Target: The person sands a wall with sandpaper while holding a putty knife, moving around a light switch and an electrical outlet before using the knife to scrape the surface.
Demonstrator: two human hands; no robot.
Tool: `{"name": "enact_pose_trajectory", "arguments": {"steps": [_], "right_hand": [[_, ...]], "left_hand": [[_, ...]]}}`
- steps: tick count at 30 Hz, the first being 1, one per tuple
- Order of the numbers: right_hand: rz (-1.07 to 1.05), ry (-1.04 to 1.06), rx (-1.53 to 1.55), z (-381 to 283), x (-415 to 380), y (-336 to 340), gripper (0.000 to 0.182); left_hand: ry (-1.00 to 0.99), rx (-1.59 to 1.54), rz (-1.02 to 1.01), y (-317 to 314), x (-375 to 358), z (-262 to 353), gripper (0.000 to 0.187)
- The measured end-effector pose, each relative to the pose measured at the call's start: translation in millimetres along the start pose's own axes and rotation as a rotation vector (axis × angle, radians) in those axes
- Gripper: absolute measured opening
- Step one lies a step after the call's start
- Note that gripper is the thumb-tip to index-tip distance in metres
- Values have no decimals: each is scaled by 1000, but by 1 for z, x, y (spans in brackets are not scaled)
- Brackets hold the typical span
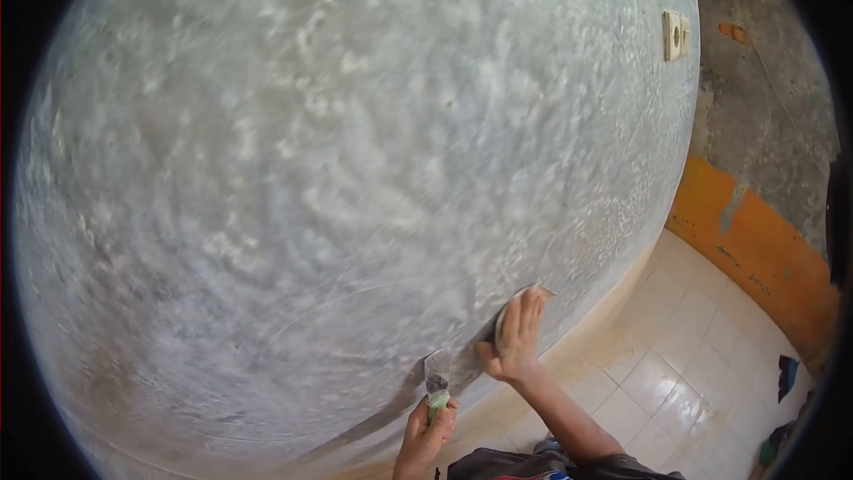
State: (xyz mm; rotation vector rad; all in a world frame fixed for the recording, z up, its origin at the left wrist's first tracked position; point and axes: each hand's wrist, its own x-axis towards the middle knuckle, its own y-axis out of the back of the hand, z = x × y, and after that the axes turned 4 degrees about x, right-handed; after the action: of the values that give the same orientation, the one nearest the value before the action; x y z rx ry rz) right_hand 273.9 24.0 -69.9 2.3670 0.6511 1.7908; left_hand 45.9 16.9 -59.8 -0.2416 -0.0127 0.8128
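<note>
Pale pad [502, 324] is lying between the mottled grey wall [355, 169] and my right hand [517, 338], which is pressing it there, flat and unclenched, while my left hand [425, 433] is clamping the scraper [436, 384] by its green handle.

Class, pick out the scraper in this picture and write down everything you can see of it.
The scraper has a broad, flat, pale blade and a light green handle. Dark patches mark the blade near the handle; its material is unclear. The left hand grips the handle, hiding part of it. The blade points up the picture, in front of the lower part of the mottled grey wall; whether it touches the wall cannot be told.
</note>
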Motion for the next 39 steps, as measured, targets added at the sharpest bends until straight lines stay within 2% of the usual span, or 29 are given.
{"name": "enact_pose_trajectory", "arguments": {"steps": [2, 4, 7, 9, 12, 15, 19, 22, 23, 26, 27, 29, 32, 35, 36, 38, 39], "right_hand": [[100, -64, 77, 34, 23, 18, 80], [157, -132, 69, 56, 85, 51, 78], [170, -120, 78, 63, 132, 77, 82], [107, -75, 67, 70, 101, 62, 83], [-38, -18, 50, 86, 14, 39, 86], [-20, -45, 81, 128, -4, 46, 84], [154, -107, 168, 146, 108, 99, 76], [208, -119, 135, 131, 123, 94, 74], [150, -88, 71, 130, 102, 84, 77], [-26, -134, 127, 122, -8, 47, 83], [-81, -163, 149, 117, -18, 50, 86], [10, -210, 124, 141, -17, 49, 84], [216, -280, 46, 171, 65, 80, 80], [268, -325, 98, 172, 112, 103, 76], [272, -333, 95, 169, 103, 97, 76], [185, -209, 28, 160, 64, 78, 76], [154, -245, 90, 151, 30, 66, 77]], "left_hand": [[-24, -6, 9, -20, 10, -4, 34], [-48, -11, 15, -38, 19, -8, 34], [-50, -15, 88, -63, 34, -18, 36], [-108, -39, 115, -79, 43, -26, 38], [-126, -52, 162, -100, 55, -36, 39], [-139, -70, 172, -118, 63, -39, 42], [-103, -57, 175, -131, 69, -41, 44], [-91, -3, 162, -135, 78, -35, 45], [-95, -8, 149, -135, 81, -35, 46], [-100, -32, 84, -135, 90, -38, 49], [-113, -38, 49, -134, 95, -37, 50], [-115, -41, 37, -135, 98, -36, 55], [-97, -96, 5, -128, 97, -37, 64], [-56, -156, -38, -125, 102, -40, 71], [-34, -159, -45, -123, 102, -40, 74], [-21, -162, -74, -122, 105, -39, 72], [-12, -172, -94, -122, 107, -39, 71]]}}
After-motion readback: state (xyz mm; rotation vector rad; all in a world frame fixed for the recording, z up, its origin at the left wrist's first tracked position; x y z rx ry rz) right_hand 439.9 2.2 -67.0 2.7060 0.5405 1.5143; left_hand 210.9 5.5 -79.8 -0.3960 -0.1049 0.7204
